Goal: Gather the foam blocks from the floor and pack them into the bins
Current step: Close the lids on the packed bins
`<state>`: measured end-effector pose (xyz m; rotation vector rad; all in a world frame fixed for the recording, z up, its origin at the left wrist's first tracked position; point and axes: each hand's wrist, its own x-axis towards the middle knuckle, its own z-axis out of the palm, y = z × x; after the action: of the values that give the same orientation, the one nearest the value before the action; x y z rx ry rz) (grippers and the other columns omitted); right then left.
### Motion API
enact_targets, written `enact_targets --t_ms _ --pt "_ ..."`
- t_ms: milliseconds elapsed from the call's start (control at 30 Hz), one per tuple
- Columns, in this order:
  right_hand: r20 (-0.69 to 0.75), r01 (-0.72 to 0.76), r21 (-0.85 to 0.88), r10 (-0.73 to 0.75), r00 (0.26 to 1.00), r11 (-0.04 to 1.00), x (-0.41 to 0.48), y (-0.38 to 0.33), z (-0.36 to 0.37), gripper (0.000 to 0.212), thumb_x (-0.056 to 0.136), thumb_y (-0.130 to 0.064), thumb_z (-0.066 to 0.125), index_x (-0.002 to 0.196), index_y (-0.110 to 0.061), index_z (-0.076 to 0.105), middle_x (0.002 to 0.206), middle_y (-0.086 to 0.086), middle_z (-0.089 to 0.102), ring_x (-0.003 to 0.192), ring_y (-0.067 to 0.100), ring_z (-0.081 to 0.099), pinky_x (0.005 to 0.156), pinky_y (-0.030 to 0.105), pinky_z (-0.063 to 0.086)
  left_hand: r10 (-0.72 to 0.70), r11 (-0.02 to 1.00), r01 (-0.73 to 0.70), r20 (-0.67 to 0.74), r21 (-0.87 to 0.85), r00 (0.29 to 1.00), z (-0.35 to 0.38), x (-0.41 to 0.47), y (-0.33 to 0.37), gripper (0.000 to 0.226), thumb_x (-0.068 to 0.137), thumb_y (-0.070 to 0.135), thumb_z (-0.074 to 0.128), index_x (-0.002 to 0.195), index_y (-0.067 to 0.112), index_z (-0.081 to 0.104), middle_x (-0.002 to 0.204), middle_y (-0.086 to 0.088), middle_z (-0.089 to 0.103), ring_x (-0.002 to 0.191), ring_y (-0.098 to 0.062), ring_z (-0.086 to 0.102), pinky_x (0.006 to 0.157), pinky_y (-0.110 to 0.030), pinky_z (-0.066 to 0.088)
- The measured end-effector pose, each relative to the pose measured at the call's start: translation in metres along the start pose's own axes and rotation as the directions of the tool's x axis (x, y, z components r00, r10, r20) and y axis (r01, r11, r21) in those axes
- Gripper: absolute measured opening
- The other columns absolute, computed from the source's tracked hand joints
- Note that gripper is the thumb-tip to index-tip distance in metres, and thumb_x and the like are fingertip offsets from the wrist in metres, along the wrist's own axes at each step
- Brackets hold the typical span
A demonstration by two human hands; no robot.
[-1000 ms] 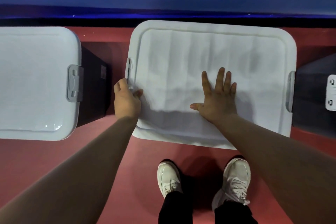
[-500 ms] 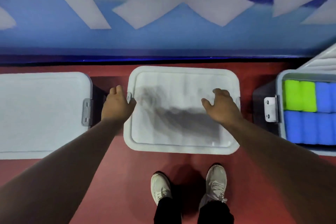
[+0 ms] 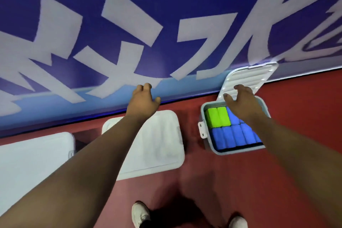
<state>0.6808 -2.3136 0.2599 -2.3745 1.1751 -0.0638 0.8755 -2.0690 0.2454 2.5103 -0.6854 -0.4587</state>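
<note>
Three bins stand in a row on the red floor by a blue wall. The middle bin (image 3: 157, 146) and the left bin (image 3: 33, 161) carry white lids. The right bin (image 3: 205, 109) is uncovered and filled with green foam blocks (image 3: 217, 119) and blue foam blocks (image 3: 233, 136); its white lid (image 3: 259, 74) leans against the wall behind it. My left hand (image 3: 142, 100) hovers above the middle bin's far edge, fingers loosely curled, holding nothing. My right hand (image 3: 240, 100) hangs over the right bin with relaxed fingers, also holding nothing.
The blue wall banner (image 3: 166, 24) with large white characters runs close behind the bins. Red floor (image 3: 305, 116) stretches to the right of the uncovered bin. My white shoes (image 3: 139, 214) stand in front of the middle bin.
Both hands have lifted off the middle bin's lid and risen. The view has pulled back and swung right, bringing the uncovered right bin and its leaning lid into sight.
</note>
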Motion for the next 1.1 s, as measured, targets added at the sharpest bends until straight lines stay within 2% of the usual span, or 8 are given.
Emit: enact_targets --t_ms 133,300,433,567,633,767,867,1100 --pt "-0.008 -0.034 0.054 0.035 0.999 0.998 0.003 0.08 -0.078 0.057 0.095 -0.036 0.059 0.139 -0.003 0.045 0.138 0.021 0.045 0.127 0.035 0.045 0.105 0.042 0.037 0.031 0.999 -0.031 0.007 0.021 0.999 0.03 -0.021 0.103 0.049 0.092 0.033 0.057 0.134 0.01 0.046 0.133 -0.011 0.046 0.12 -0.03 0.046 0.093 -0.042 0.042" --pt "0.002 -0.034 0.047 0.034 0.999 0.998 -0.005 0.197 -0.16 0.051 0.094 -0.036 0.058 0.132 -0.003 0.05 0.129 0.022 0.05 0.119 0.033 0.047 0.094 0.035 0.04 -0.031 0.999 0.03 0.021 0.025 0.999 0.096 -0.046 0.221 0.05 0.091 0.033 0.058 0.135 0.011 0.046 0.136 -0.012 0.045 0.12 -0.031 0.049 0.097 -0.044 0.043" --pt "-0.011 -0.025 0.036 0.026 1.0 0.999 -0.002 0.269 -0.217 0.047 0.093 -0.036 0.058 0.126 -0.004 0.051 0.126 0.019 0.05 0.116 0.035 0.051 0.097 0.036 0.042 -0.04 0.999 0.042 0.045 -0.028 0.998 0.15 -0.054 0.312 0.047 0.092 0.031 0.058 0.133 0.01 0.049 0.136 -0.012 0.046 0.118 -0.032 0.051 0.096 -0.039 0.041" --pt "0.007 -0.041 -0.008 0.041 0.999 0.999 0.025 0.306 -0.24 0.049 0.093 -0.039 0.058 0.127 -0.005 0.049 0.125 0.02 0.049 0.109 0.038 0.055 0.098 0.043 0.045 -0.017 0.999 0.021 0.1 -0.044 0.995 0.183 -0.042 0.351 0.042 0.091 0.029 0.059 0.128 0.009 0.053 0.132 -0.014 0.048 0.117 -0.032 0.052 0.099 -0.039 0.041" --pt "0.018 -0.046 -0.026 0.047 0.999 0.999 0.053 0.324 -0.242 0.049 0.093 -0.039 0.058 0.126 -0.004 0.05 0.124 0.021 0.05 0.106 0.039 0.056 0.097 0.042 0.046 -0.009 0.999 0.013 0.105 -0.035 0.994 0.203 -0.022 0.365 0.041 0.091 0.028 0.059 0.126 0.007 0.054 0.13 -0.015 0.049 0.116 -0.032 0.052 0.099 -0.039 0.042" --pt "0.06 -0.04 -0.031 0.042 0.997 0.999 0.115 0.353 -0.22 0.05 0.094 -0.036 0.058 0.129 -0.001 0.049 0.129 0.022 0.05 0.116 0.038 0.052 0.097 0.042 0.045 -0.022 1.0 0.023 0.114 -0.008 0.993 0.252 0.03 0.375 0.039 0.091 0.026 0.06 0.124 0.006 0.055 0.127 -0.017 0.05 0.116 -0.034 0.051 0.097 -0.036 0.041" --pt "0.099 -0.043 -0.033 0.046 0.994 0.999 0.167 0.376 -0.191 0.049 0.095 -0.035 0.056 0.13 -0.001 0.049 0.129 0.022 0.053 0.12 0.036 0.05 0.099 0.042 0.044 -0.051 0.999 0.051 0.154 0.003 0.987 0.289 0.077 0.376 0.04 0.091 0.027 0.06 0.125 0.006 0.055 0.127 -0.017 0.049 0.115 -0.035 0.052 0.097 -0.038 0.041" --pt "0.149 -0.007 -0.049 0.014 0.989 0.999 0.28 0.421 -0.112 0.046 0.096 -0.03 0.054 0.131 0.0 0.05 0.129 0.023 0.054 0.123 0.036 0.048 0.099 0.038 0.041 -0.083 0.993 0.072 0.124 0.096 0.989 0.366 0.185 0.379 0.043 0.089 0.027 0.062 0.127 0.007 0.054 0.129 -0.016 0.047 0.111 -0.036 0.055 0.099 -0.041 0.044"
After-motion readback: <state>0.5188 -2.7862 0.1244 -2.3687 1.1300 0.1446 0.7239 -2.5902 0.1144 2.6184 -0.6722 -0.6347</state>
